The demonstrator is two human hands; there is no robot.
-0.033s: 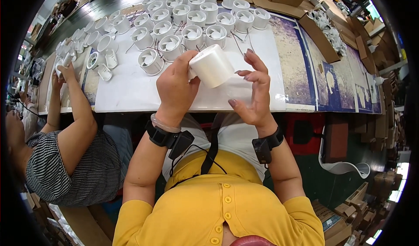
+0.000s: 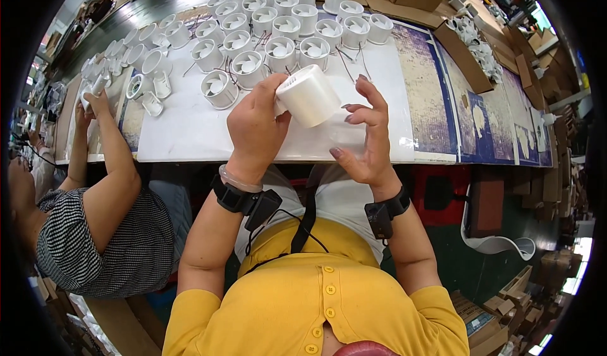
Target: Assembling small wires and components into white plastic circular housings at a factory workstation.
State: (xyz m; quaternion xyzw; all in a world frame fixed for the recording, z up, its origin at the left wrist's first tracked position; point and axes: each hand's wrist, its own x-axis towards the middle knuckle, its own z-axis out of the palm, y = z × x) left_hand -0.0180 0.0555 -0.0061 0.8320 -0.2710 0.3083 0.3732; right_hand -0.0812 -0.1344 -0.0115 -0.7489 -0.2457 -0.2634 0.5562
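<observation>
A glossy white cylinder (image 2: 310,97) is gripped at its left end by my left hand (image 2: 258,125), held tilted above the near part of the table. Ribs show at its left end, but I cannot tell whether it is a fan housing or a roll. To its right, my right hand (image 2: 368,131) is open, thumb and fingers spread and apart from the cylinder. Beyond both hands, several white round fan units (image 2: 279,49) stand in rows with their blades facing up. Thin dark wires (image 2: 346,62) trail from some of them.
A white sheet (image 2: 183,125) covers part of the table. Several white housings (image 2: 155,65) stand at the left, near a co-worker's hand (image 2: 98,103) holding a white part. An open cardboard box (image 2: 465,55) with white parts sits at the far right. A red stool (image 2: 442,195) is below the table.
My right hand's fingers have shifted slightly, the index finger a little straighter. My left hand keeps its hold on the cylinder, almost unmoved.
</observation>
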